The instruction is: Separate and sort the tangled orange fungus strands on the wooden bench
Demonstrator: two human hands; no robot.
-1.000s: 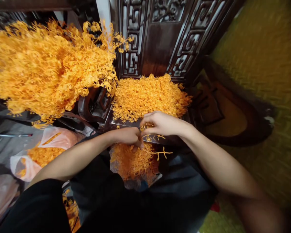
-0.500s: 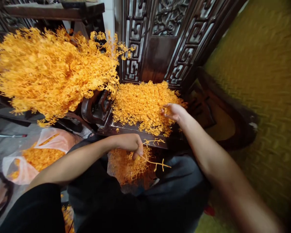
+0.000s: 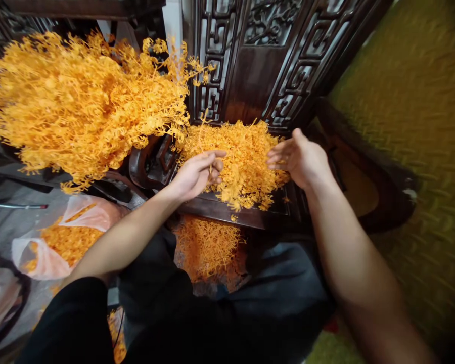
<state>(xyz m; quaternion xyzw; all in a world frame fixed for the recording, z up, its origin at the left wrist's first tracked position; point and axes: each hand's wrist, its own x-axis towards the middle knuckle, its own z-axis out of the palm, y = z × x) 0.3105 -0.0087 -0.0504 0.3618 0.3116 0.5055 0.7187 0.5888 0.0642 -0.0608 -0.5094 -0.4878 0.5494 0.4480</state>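
At the centre of the frame, a pile of orange-yellow blossoms (image 3: 246, 156) is spread on the seat (image 3: 258, 218) of a carved dark-wood chair, below its openwork backrest (image 3: 263, 76). Sprigs appear to be in the middle of being handled over this pile; a light, accurate touch seems called for next, since the blossoms are fine and tangled. At the pile's front left, the left hand (image 3: 200, 174) is held palm inward, fingers curled; a thin stalk (image 3: 202, 126) appears to be pinched in it, though blur leaves this uncertain. At the pile's right edge, the right hand (image 3: 301, 159) is held with thumb raised and fingers stretched toward the blossoms, apparently unloaded; whether the pile is touched cannot be told. Both forearms are angled inward from the lower corners. A larger blossom bunch (image 3: 83, 101) is seen at upper left.
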